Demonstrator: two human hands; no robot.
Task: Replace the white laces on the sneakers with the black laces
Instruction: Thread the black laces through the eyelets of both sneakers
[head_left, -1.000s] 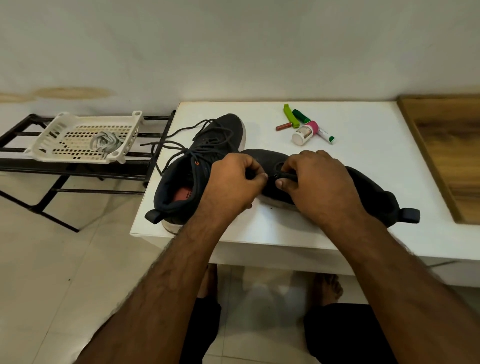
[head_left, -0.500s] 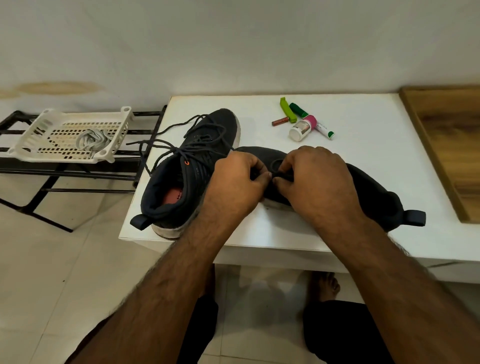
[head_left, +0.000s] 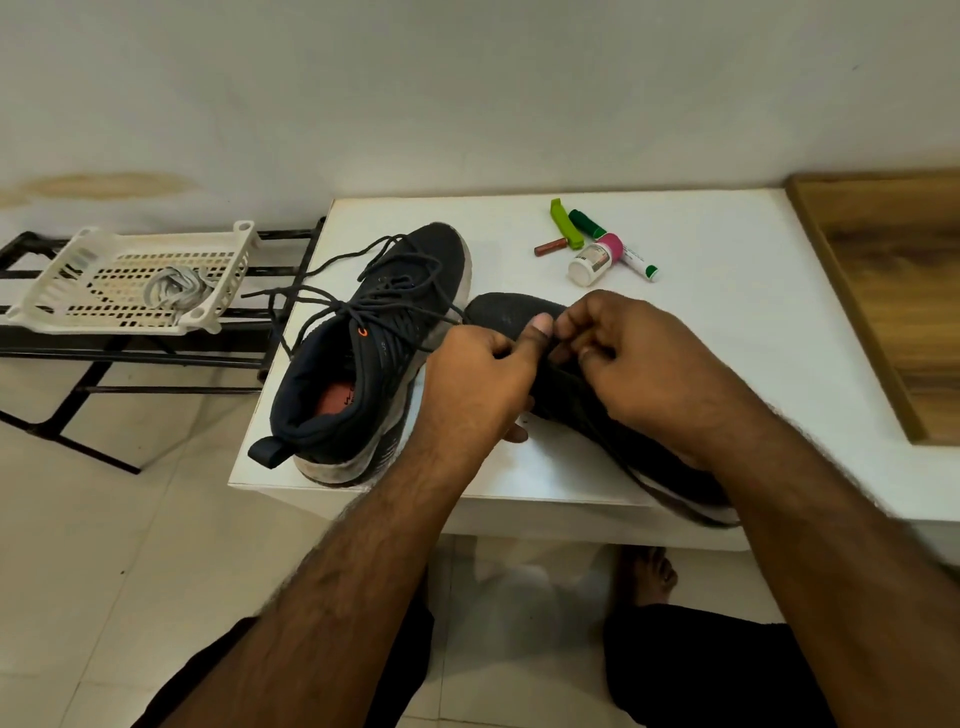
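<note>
Two dark sneakers lie on the white table (head_left: 727, 322). The left sneaker (head_left: 374, 358) stands upright, threaded with a black lace (head_left: 332, 301) whose loose ends trail off the table's left edge. The right sneaker (head_left: 519, 317) lies across the table under my hands, mostly hidden by them. My left hand (head_left: 478, 384) and my right hand (head_left: 644, 358) are curled together over its front, both pinching a black lace between thumb and fingers. The white laces (head_left: 174, 288) lie bundled in a white basket (head_left: 67, 291) at the left.
The basket sits on a black metal rack (head_left: 156, 353) left of the table. At the table's back lie a green clip (head_left: 562, 224), a small brown tube (head_left: 550, 248), a white bottle with pink cap (head_left: 595, 260) and a green-capped marker (head_left: 618, 244). A wooden board (head_left: 893, 291) lies at the right.
The view has shifted slightly. My hands have stayed on the right sneaker's front; my left thumb has lifted and my right fingers have drawn back a little with the lace.
</note>
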